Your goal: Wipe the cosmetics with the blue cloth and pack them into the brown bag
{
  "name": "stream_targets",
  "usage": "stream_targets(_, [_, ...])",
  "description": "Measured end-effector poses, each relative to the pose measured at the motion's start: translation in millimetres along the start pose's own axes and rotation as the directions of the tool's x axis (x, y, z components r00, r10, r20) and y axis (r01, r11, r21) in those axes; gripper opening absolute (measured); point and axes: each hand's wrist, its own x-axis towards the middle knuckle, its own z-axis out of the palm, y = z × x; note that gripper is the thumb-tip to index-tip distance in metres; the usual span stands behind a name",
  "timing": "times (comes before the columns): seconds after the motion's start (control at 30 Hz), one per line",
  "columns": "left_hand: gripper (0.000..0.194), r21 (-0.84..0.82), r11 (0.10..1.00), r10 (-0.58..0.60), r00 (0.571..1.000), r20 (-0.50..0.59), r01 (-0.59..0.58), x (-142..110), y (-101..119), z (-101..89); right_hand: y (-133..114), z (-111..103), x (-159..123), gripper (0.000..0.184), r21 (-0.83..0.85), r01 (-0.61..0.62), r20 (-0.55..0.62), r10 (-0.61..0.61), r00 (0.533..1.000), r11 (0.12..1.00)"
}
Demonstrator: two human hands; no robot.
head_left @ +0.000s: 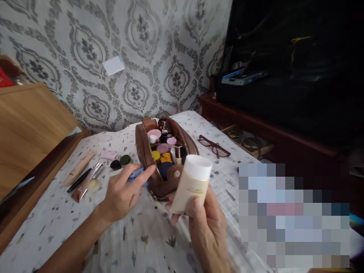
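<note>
My right hand (210, 229) is closed around a cream-coloured tube (191, 189) with a white cap pointing up. The tube is tilted slightly in front of a brown cosmetic bag (143, 146). My left hand (118, 193) is closed on a crumpled blue cloth (135, 173), its index finger reaching to the bag's zipped left edge. The bag lies unzipped, packed with several jars and bottles. Among them are a pink-lidded jar (171, 141), a yellow-lidded jar (156, 156) and a dark blue round lid (165, 170).
Left of the bag lie a peach tube (79, 168), a brownish tube (85, 182), dark pencils (79, 180) and small dark round lids (125, 160). Eyeglasses (214, 146) rest to the right. A patterned white cloth (142, 235) covers the surface. A dark screen (284, 76) stands at right.
</note>
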Motion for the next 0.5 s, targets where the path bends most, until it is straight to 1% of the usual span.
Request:
stream_targets(0.1, [0.052, 0.002, 1.000, 0.004, 0.999, -0.040, -0.004, -4.5, -1.6, 2.9, 8.1, -12.6, -1.1, 0.031, -0.058, 0.002, -0.037, -0.004, 0.999, 0.998])
stream_targets(0.17, [0.058, -0.014, 1.000, 0.007, 0.998, -0.070, -0.008, -5.3, -1.2, 4.7, 13.8, -19.3, -3.0, 0.028, -0.057, 0.006, -0.033, -0.008, 0.999, 0.998])
stream_targets(0.27, [0.064, -0.062, 0.998, -0.022, 0.995, -0.100, 0.016, -4.7, 0.9, 7.7, 18.3, -25.9, -4.8, 0.025, -0.035, -0.003, -0.016, 0.002, 1.000, 0.999])
stream_targets(0.4, [0.070, -0.124, 0.992, -0.040, 0.993, -0.110, 0.026, -5.4, 2.6, 11.8, 12.9, -29.8, -2.7, 0.024, -0.083, -0.038, 0.004, 0.038, 0.999, 0.996])
stream_targets(0.5, [0.069, -0.139, 0.990, -0.051, 0.992, -0.112, 0.035, -7.4, 2.1, 13.9, 3.1, -29.4, -0.2, 0.020, -0.184, -0.006, 0.030, 0.012, 0.999, 0.983])
